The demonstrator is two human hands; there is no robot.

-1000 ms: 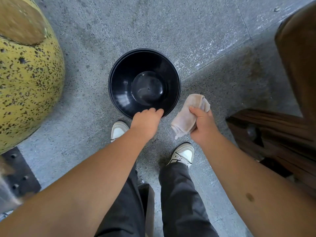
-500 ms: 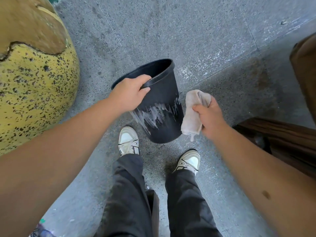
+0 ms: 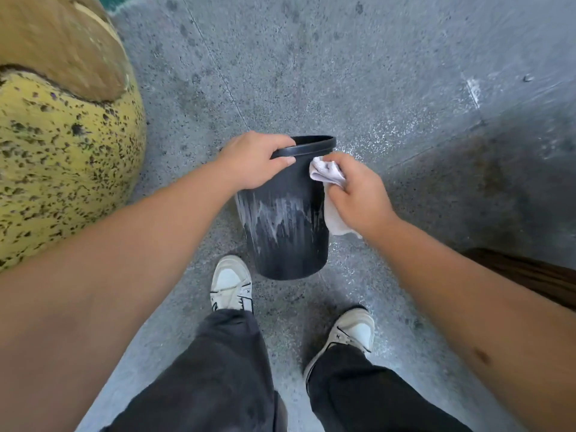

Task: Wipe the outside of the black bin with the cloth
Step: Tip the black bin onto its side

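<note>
Head camera looks steeply down, close above floor point(image 3: 343, 73)

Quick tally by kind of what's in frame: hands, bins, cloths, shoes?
Hands: 2, left hand gripping the bin rim, right hand holding the cloth
Bins: 1, bin, black with white streaks
Cloths: 1, cloth, pressed to the bin's side
Shoes: 2, left shoe, right shoe
Total: 6
</note>
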